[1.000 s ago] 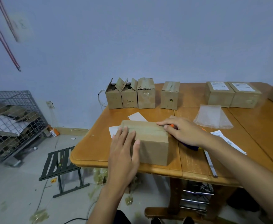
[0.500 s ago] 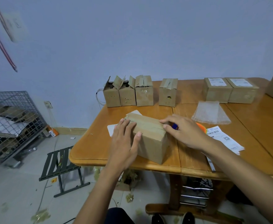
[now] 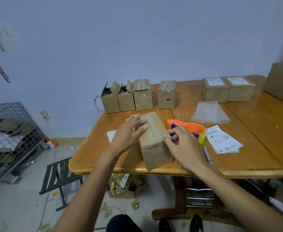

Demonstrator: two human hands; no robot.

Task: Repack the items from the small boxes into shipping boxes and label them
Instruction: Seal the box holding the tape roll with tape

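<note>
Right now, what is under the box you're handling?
The box stands on the table. Some white paper shows beside it, past the left hand. Whether it runs under the box is hidden by that hand and the box itself.

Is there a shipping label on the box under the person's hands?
No, the box shows only tape along its top seam, while the paper labels lie loose to its right.

wire cage [image 3: 11,131] | folding stool [image 3: 60,176] on floor | red cords [image 3: 4,74]
</note>
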